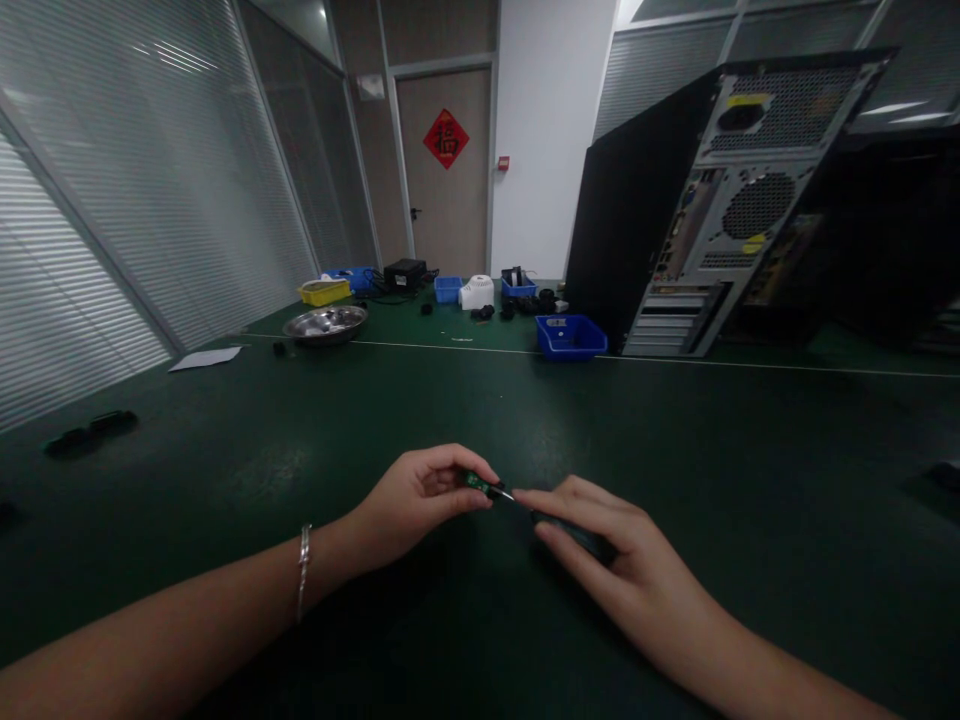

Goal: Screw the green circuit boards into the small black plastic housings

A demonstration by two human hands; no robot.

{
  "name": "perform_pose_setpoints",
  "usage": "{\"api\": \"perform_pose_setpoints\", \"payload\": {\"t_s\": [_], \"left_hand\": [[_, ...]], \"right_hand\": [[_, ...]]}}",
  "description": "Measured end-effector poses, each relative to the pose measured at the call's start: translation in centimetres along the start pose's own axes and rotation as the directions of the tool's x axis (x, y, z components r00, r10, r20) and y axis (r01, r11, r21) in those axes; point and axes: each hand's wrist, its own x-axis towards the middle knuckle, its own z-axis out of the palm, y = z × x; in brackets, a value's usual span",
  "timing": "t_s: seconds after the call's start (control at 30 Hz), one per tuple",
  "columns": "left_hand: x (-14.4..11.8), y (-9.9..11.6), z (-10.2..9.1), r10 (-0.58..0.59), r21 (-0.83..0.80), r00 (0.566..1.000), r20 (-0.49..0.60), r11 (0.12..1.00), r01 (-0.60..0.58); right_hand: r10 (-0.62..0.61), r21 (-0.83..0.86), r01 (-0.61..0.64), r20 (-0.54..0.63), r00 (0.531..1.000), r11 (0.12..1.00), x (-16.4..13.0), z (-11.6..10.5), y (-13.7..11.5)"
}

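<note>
1. The left hand point(429, 492) pinched a small green circuit board point(475, 482) well short of the green bench point(375, 405)'s far edge.
2. The right hand point(619, 540) grasped a dark-handled, thin-shafted metal tool point(576, 535), tip at the board.

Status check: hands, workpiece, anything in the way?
Left hand pinches small green part. Right hand holds dark-handled tool, metal tip at the part, contact unclear. Blue tray by computer tower, away from both hands.

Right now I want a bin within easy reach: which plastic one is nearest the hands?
The dark blue bin right beside the computer tower; the other blue bins and the yellow bin stand farther back.
</note>
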Motion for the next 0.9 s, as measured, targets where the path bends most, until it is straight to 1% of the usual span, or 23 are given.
{"api": "perform_pose_setpoints", "payload": {"t_s": [0.07,0.13,0.4,0.53,0.8,0.9], "left_hand": [[-0.02,-0.02,-0.05,0.082,0.101,0.996,-0.028,0.992,-0.078],[-0.08,-0.06,-0.11,0.131,0.176,0.991,-0.043,0.977,-0.121],[-0.47,0.30,0.03,0.128,0.293,0.990,-0.067,0.951,-0.103],[-0.53,0.35,0.10,0.126,0.247,0.988,-0.092,0.964,-0.099],[-0.37,0.65,0.29,0.066,0.111,0.991,-0.121,0.992,-0.052],[-0.39,0.69,0.29,0.047,0.067,0.992,-0.114,0.997,-0.040]], "right_hand": [[-0.011,-0.014,0.011,0.002,1.000,1.000,-0.03,-0.02,0.08],[-0.019,-0.021,0.019,0.002,1.000,1.000,-0.04,-0.03,0.13],[-0.013,-0.015,0.013,0.002,1.000,1.000,0.09,0.01,-0.15],[-0.008,-0.001,0.008,0.005,1.000,1.000,0.09,-0.04,-0.26],[0.000,0.051,-0.001,0.012,1.000,0.999,-0.09,-0.13,-0.22],[-0.007,0.068,0.007,0.012,1.000,0.998,-0.10,-0.09,-0.19]]}}
